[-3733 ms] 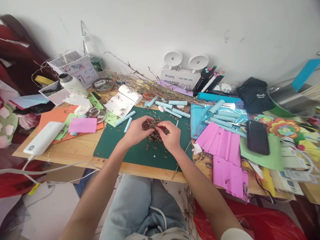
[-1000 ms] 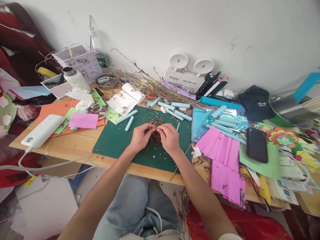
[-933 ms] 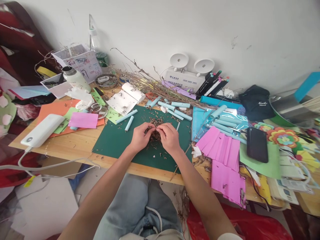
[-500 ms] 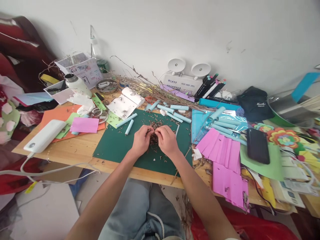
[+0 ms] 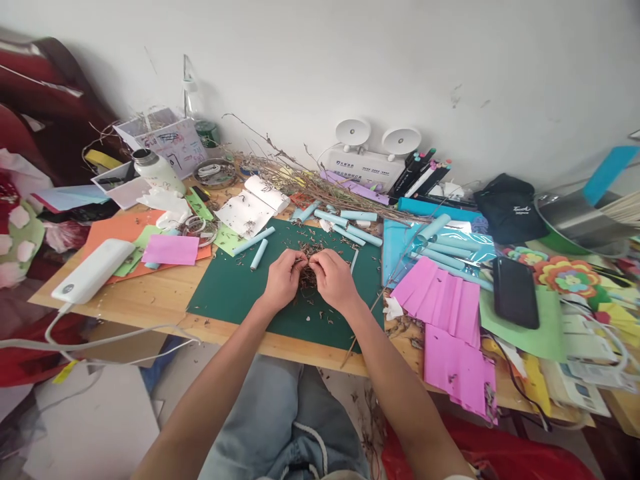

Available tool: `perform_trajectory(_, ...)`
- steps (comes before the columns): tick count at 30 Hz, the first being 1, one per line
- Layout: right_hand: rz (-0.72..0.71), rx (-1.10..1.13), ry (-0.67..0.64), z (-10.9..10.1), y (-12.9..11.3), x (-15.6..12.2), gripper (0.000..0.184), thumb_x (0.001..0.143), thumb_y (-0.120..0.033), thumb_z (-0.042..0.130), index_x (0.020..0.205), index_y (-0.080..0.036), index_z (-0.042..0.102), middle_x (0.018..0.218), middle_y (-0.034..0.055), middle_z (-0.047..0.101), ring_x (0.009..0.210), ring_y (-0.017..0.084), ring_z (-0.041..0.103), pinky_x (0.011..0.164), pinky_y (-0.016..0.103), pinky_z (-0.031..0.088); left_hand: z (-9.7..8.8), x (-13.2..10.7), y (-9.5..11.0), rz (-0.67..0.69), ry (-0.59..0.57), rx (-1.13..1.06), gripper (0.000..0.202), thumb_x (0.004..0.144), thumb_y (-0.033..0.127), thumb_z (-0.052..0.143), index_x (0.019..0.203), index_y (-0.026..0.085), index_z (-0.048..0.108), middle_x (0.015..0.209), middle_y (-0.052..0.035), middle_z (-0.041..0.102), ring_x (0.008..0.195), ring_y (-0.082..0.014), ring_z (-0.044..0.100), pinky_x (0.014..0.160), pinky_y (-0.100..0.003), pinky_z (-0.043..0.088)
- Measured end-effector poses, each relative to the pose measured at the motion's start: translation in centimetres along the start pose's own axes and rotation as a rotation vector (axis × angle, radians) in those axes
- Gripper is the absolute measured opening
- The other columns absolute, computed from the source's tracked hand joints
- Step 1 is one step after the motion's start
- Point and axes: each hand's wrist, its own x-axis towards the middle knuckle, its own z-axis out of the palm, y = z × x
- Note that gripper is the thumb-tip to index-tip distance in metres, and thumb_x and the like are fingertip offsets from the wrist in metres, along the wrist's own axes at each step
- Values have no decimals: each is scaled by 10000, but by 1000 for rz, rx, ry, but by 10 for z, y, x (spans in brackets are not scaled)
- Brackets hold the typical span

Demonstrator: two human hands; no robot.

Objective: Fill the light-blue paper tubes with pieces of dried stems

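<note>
In the head view, the left hand (image 5: 283, 281) and right hand (image 5: 337, 283) meet over a pile of dried plant bits (image 5: 311, 249) near the middle of the green cutting mat (image 5: 237, 283). On both hands, thumb and fingers are drawn into a narrow pinch, nearly touching each other; whether a scrap sits between the fingertips is too small to tell.

The work looks partway along. Much of the crumbled matter is gathered in 1 heap, but loose flakes lie around it on the mat and along the counter (image 5: 163, 293). Long dried stems (image 5: 295, 177) lie along the wall side, seemingly untouched by the present work. At the mat's left, 2 pale blue tubes (image 5: 259, 254) are already formed, with more past its far edge; their contents cannot be made out. The pile under the hands appears unfinished.
</note>
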Motion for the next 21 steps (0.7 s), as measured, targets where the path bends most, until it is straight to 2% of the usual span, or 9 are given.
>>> perform_trajectory(5, 116, 150, -97, -9, 0, 3, 156, 948, -236, 494, 822, -214, 584, 771, 15, 620, 692, 156, 556, 658, 265, 437, -1, -1, 0, 52, -13, 19, 160, 969, 229, 449, 889, 197, 584, 886, -41, 641, 840, -156, 595, 784, -271, 475)
perform_trajectory(8, 151, 149, -129, -10, 2, 3, 155, 943, -245, 494, 828, -213, 593, 734, 1, 615, 646, 151, 542, 614, 259, 419, 1, 0, 0, 43, -24, 30, 163, 971, 233, 444, 899, 198, 585, 889, -42, 639, 841, -157, 592, 785, -275, 479)
perform_trajectory(14, 32, -167, -32, 1, -1, -1, 180, 956, -173, 428, 848, -215, 566, 849, 72, 614, 824, 219, 551, 733, 325, 424, 4, 0, -9, 67, 24, 99, 184, 980, 234, 428, 908, 205, 595, 901, -51, 635, 881, -172, 590, 800, -285, 479)
perform_trajectory(19, -35, -244, 59, -2, 1, -3, 241, 972, -165, 406, 811, -213, 579, 796, 67, 618, 771, 209, 550, 708, 338, 413, -2, 6, -12, -67, 215, 142, 157, 969, 247, 475, 923, 195, 615, 860, -35, 643, 797, -162, 589, 759, -279, 471)
perform_trajectory(21, -25, -225, 107, -2, 5, -3, 227, 977, -198, 450, 831, -214, 623, 816, 67, 650, 796, 209, 582, 733, 347, 436, -1, 6, -10, -15, 158, 94, 147, 964, 271, 509, 917, 197, 628, 889, -37, 659, 835, -162, 605, 785, -276, 477)
